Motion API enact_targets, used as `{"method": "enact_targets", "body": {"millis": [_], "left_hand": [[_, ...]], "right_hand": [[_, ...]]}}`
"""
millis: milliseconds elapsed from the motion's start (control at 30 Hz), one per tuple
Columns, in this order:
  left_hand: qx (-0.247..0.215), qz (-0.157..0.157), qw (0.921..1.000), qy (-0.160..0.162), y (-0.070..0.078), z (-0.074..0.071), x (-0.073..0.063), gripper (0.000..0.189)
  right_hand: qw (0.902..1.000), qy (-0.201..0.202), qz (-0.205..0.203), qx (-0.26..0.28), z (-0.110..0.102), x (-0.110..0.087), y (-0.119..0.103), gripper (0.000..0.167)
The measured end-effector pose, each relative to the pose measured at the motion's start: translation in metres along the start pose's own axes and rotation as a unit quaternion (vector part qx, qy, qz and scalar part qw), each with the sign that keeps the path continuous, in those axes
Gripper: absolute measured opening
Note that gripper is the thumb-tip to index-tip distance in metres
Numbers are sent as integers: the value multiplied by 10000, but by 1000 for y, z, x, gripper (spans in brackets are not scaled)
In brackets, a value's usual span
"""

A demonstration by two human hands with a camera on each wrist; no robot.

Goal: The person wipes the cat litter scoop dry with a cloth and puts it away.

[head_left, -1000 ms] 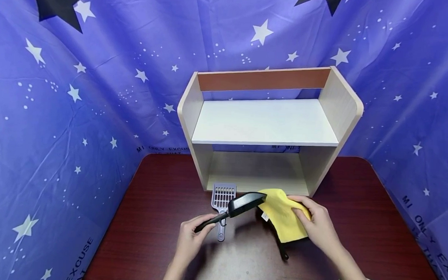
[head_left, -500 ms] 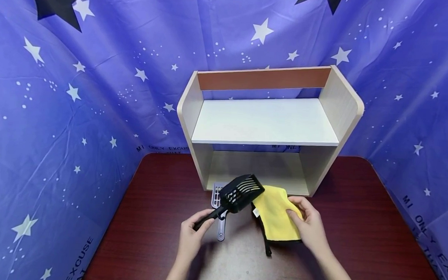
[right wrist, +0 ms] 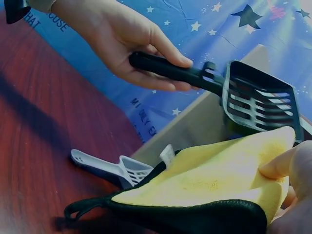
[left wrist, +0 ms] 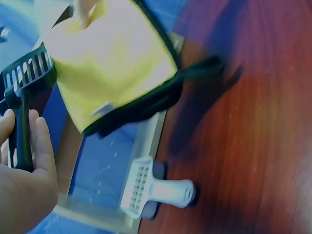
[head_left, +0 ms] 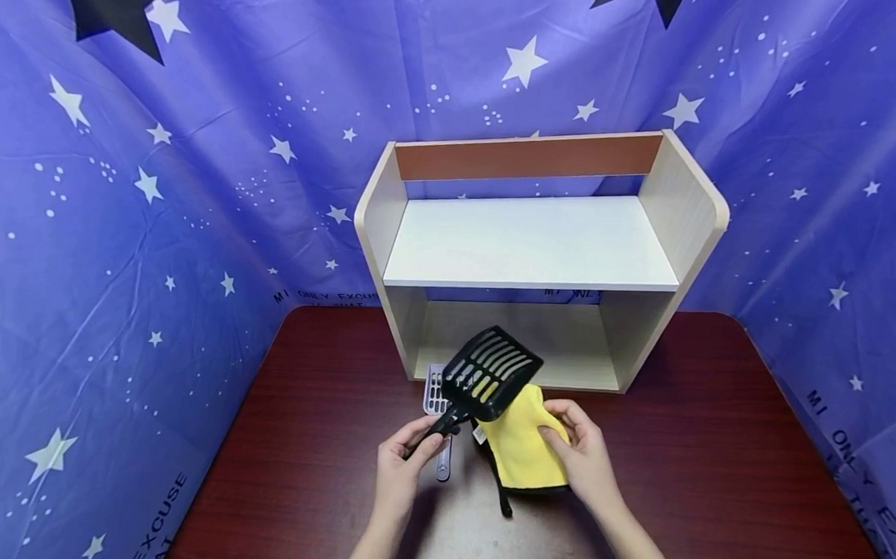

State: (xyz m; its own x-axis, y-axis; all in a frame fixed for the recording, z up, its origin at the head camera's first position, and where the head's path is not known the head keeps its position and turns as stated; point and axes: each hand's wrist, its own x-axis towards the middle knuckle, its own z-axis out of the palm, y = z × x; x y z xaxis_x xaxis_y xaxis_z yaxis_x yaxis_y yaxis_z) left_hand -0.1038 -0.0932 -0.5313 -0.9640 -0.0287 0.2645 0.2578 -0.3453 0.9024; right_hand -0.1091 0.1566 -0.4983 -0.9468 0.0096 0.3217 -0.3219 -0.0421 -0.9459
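Head view: high, facing forward, down over table (head_left: pixel 321 441); wrist views: close, tilted, sharing yellow cloth (right wrist: pixel 204 175), black scoop (right wrist: pixel 214 82).

A dark red-brown table (head_left: pixel 298 440) is showing two rounded far corners. Near the middle of its far edge, a pale wooden shelf (head_left: pixel 532 241) is standing upright, and a reddish-brown strip (head_left: pixel 528 159) is running across its upper back. A grey slotted scoop (left wrist: pixel 152 190) is lying just before the shelf's front left corner, with its handle pointing to the table's near edge. Beyond the far edge and both side edges, a blue-violet curtain (head_left: pixel 220 165) is hanging, bearing white stars (head_left: pixel 524 63) and dark lettering (head_left: pixel 155 519).
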Motion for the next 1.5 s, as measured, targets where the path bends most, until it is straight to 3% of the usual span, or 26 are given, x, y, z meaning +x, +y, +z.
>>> {"method": "enact_targets", "body": {"millis": [67,100,167,333,567,700,833,1100,1233,1500], "left_hand": [[49,-151,9999,-6,0,7,-2,28],[183,-395,9990,95,10,15,-4,29],[324,-530,9979,173,11,18,-4,33],[911,-673,9933,245,12,21,-3,36],[1660,-724,9834,94,14,22,-6,36],[1650,-840,9827,-89,12,22,-8,40],[1333,-1034,9853,-256,11,23,-8,45],[983,-1391,9849,-323,13,26,-6,50],[1126,-1458,9815,-525,16,27,-7,49],[1717,-1295,9711,-1033,23,28,-9,48]], "right_hand": [[9998,40,-121,152,3,-1,2,22],[9996,68,-169,217,4,-1,3,22],[9990,107,-261,339,5,-1,4,22],[9973,126,-516,502,6,-1,3,23],[9960,74,-654,605,5,-1,1,29],[9964,115,-625,566,5,0,0,29],[9967,157,-659,446,6,0,-1,29],[9949,311,-956,50,7,-5,1,29],[9949,675,-744,6,7,-5,1,28],[9934,1136,-153,31,-4,0,-1,25]]}}
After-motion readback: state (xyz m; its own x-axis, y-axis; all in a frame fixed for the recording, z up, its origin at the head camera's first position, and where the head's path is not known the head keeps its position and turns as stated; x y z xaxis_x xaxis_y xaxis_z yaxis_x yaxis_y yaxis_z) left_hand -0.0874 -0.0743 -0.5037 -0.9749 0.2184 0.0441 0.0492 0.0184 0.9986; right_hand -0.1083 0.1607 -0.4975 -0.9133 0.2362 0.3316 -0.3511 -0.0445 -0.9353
